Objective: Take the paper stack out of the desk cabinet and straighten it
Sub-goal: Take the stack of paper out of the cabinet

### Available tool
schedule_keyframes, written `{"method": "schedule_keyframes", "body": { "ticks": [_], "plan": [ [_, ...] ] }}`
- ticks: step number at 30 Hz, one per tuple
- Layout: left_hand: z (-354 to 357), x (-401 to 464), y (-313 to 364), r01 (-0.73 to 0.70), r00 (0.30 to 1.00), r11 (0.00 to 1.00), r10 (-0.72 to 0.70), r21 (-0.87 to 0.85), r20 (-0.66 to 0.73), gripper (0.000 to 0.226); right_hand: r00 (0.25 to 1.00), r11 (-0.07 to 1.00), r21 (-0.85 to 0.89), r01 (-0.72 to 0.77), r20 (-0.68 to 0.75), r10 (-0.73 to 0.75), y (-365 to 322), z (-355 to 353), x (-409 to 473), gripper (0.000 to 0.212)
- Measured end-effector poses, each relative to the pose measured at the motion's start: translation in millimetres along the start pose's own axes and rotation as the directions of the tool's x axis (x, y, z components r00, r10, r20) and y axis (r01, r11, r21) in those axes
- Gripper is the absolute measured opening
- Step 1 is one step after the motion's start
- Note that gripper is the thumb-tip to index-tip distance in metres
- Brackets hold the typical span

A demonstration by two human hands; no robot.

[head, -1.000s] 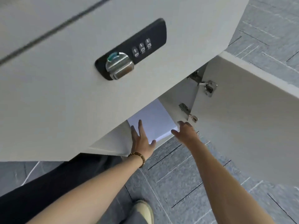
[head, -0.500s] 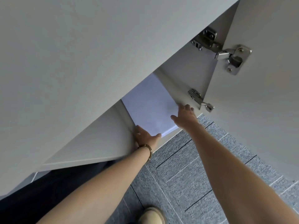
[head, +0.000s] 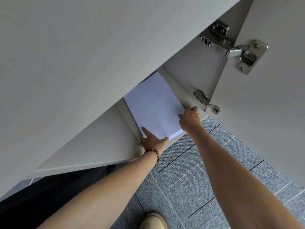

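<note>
A white paper stack point(head: 155, 106) lies flat on the bottom shelf of the open desk cabinet point(head: 99, 142), its far end hidden under the cabinet front above. My left hand point(head: 152, 140) holds the stack's near left corner, one finger and the thumb on top, the other fingers hidden at the edge. My right hand point(head: 189, 119) clasps the near right corner, fingers curled over the side edge.
The open cabinet door point(head: 272, 113) stands to the right on two metal hinges point(head: 237, 50) point(head: 206, 100). Grey striped carpet point(head: 206, 162) lies below. My shoe point(head: 153, 220) and dark trouser leg point(head: 49, 192) are under my arms.
The view has moved lower and closer to the cabinet opening, so the lock is out of sight. Both hands went from reaching toward the stack to holding its near corners.
</note>
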State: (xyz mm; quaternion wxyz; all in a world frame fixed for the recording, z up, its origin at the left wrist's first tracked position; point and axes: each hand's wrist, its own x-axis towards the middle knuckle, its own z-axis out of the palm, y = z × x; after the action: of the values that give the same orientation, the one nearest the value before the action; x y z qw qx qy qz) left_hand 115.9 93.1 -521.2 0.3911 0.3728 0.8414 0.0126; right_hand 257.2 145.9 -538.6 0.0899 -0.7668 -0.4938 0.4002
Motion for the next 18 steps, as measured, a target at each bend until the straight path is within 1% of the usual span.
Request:
{"method": "schedule_keyframes", "body": {
  "ticks": [3, 6, 8, 10, 12, 13, 16, 18],
  "plan": [
    [0, -4, -1, -0.029, 1.0, 0.998, 0.029, -0.049, -0.004, 0.113, 1.0, 0.996, 0.085, 0.008, 0.028, -0.01, 4, -3, 3, 0.037],
    [1, -13, -7, -0.054, 0.998, 0.998, 0.055, -0.042, 0.024, 0.113, 0.998, 0.998, 0.062, -0.016, 0.06, 0.012, 9, -8, 0, 0.033],
    [4, -22, -14, -0.067, 0.996, 0.996, 0.07, -0.053, 0.052, 0.112, 0.997, 0.999, 0.032, -0.042, 0.065, 0.04, 18, -12, -10, 0.035],
    [6, -34, -24, -0.07, 0.992, 0.993, 0.079, -0.094, 0.099, 0.11, 0.994, 0.997, 0.053, -0.052, 0.094, 0.047, 33, -10, -25, 0.04],
    [7, -48, -37, -0.084, 0.986, 0.99, 0.098, -0.112, 0.135, 0.106, 0.993, 0.994, 0.097, -0.05, 0.113, 0.039, 50, -7, -43, 0.044],
    [8, -56, -44, -0.096, 0.984, 0.991, 0.109, -0.095, 0.142, 0.103, 0.991, 0.99, 0.123, -0.065, 0.123, 0.05, 58, -6, -52, 0.044],
    [13, -70, -70, -0.128, 0.98, 0.991, 0.134, -0.046, 0.151, 0.101, 0.977, 0.964, 0.221, -0.149, 0.181, 0.109, 77, -6, -78, 0.039],
    [15, -73, -80, -0.131, 0.979, 0.988, 0.142, -0.086, 0.143, 0.104, 0.965, 0.929, 0.309, -0.206, 0.222, 0.14, 89, -5, -93, 0.038]
  ]
}}
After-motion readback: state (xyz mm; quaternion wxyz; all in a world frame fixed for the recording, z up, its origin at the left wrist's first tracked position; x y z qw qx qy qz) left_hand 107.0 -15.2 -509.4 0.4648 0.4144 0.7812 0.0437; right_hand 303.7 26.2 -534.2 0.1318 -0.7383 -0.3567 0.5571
